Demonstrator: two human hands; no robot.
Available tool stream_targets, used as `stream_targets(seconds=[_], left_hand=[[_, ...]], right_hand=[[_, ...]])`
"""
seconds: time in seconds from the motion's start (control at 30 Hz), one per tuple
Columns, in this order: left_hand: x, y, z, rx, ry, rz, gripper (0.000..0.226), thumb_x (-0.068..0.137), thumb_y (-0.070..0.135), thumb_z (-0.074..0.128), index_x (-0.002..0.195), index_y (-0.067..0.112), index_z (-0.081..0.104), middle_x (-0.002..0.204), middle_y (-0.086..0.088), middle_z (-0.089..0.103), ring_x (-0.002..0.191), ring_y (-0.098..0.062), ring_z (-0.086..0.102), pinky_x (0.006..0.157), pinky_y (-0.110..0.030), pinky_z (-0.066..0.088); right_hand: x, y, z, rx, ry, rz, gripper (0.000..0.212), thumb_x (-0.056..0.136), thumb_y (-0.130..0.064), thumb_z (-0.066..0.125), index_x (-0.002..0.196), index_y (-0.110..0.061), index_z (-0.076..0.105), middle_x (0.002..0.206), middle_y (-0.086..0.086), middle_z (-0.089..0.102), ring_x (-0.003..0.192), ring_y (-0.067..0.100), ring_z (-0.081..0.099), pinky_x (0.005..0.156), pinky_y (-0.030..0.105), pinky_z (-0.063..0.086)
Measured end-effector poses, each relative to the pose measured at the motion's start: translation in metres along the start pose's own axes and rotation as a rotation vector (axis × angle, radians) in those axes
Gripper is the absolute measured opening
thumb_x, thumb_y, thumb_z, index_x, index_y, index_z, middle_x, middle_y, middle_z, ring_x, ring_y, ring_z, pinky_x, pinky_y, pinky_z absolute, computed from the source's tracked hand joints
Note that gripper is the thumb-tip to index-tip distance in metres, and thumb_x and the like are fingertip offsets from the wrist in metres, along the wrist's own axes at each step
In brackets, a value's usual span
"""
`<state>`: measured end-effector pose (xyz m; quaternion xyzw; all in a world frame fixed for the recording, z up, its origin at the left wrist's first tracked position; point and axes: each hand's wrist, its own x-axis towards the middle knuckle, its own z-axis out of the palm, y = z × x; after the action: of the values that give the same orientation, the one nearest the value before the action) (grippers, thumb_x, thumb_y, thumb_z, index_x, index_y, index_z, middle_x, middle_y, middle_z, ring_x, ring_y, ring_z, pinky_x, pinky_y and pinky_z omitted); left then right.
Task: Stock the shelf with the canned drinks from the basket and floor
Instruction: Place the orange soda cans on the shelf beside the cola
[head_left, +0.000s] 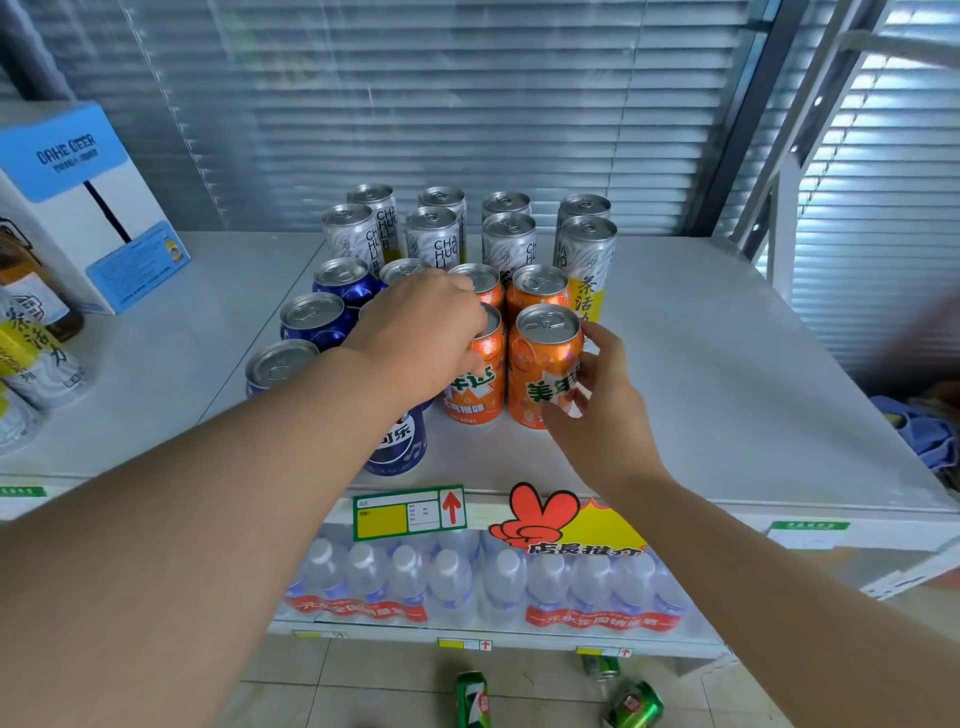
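Cans crowded the white shelf (727, 364). The front orange can (543, 364), glossy and cylindrical, served as landmark: the right hand (597, 400) curled around its right side, fingers touching the label. Just left of it, the left hand (421, 338) clamped the top of a second orange can (475, 387), hiding its lid. Farther left stood blue cans (311, 317); behind, tall silver tea cans (587, 254). Below on the tiled floor lay green cans (636, 704), possibly dented. Shrink-wrapped water bottles (467, 582) filled the lower tier.
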<state>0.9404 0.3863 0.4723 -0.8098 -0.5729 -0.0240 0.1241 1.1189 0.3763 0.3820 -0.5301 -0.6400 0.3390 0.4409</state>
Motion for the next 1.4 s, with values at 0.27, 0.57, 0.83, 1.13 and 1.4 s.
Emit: stream_targets(seconds=[0.27, 0.57, 0.83, 1.13, 1.4], left_hand=[[-0.003, -0.001, 0.001, -0.023, 0.021, 0.003, 0.043, 0.086, 0.043, 0.063, 0.118, 0.014, 0.065, 0.098, -0.002, 0.052, 0.102, -0.022, 0.049, 0.075, -0.035, 0.045], [-0.01, 0.0, 0.007, -0.106, 0.042, -0.049, 0.053, 0.081, 0.041, 0.069, 0.127, 0.015, 0.06, 0.112, -0.003, 0.055, 0.11, -0.024, 0.044, 0.089, -0.046, 0.047], [-0.014, -0.011, -0.003, -0.344, 0.044, -0.112, 0.057, 0.075, 0.027, 0.078, 0.128, 0.019, 0.06, 0.114, -0.004, 0.058, 0.108, -0.023, 0.052, 0.09, -0.038, 0.044], [-0.024, -0.003, -0.002, -0.341, 0.128, -0.135, 0.043, 0.082, 0.025, 0.071, 0.124, 0.017, 0.063, 0.119, -0.005, 0.06, 0.112, -0.024, 0.052, 0.091, -0.038, 0.045], [-0.042, 0.047, -0.006, -0.643, 0.474, -0.357, 0.023, 0.089, 0.023, 0.063, 0.109, 0.016, 0.069, 0.106, -0.003, 0.062, 0.094, -0.02, 0.06, 0.08, -0.033, 0.05]], right_hand=[[0.004, 0.004, 0.011, -0.114, 0.126, 0.012, 0.071, 0.07, -0.017, 0.08, 0.13, -0.02, 0.043, 0.123, 0.002, 0.057, 0.11, 0.02, 0.057, 0.091, 0.044, 0.052], [0.001, 0.0, 0.01, -0.164, 0.131, 0.016, 0.075, 0.07, -0.024, 0.082, 0.132, -0.02, 0.041, 0.125, 0.002, 0.057, 0.114, 0.019, 0.055, 0.09, 0.039, 0.051], [-0.01, -0.008, 0.003, -0.194, 0.073, 0.046, 0.075, 0.079, -0.026, 0.077, 0.141, -0.019, 0.035, 0.13, 0.005, 0.06, 0.117, 0.023, 0.057, 0.092, 0.035, 0.046], [-0.015, -0.014, -0.005, -0.244, 0.097, 0.066, 0.068, 0.083, -0.026, 0.071, 0.14, -0.018, 0.037, 0.136, 0.004, 0.053, 0.124, 0.02, 0.05, 0.097, 0.034, 0.044], [-0.038, -0.032, -0.037, -0.167, 0.236, 0.145, 0.031, 0.093, -0.027, 0.056, 0.121, -0.014, 0.057, 0.116, 0.003, 0.062, 0.097, 0.016, 0.057, 0.078, 0.024, 0.039]])
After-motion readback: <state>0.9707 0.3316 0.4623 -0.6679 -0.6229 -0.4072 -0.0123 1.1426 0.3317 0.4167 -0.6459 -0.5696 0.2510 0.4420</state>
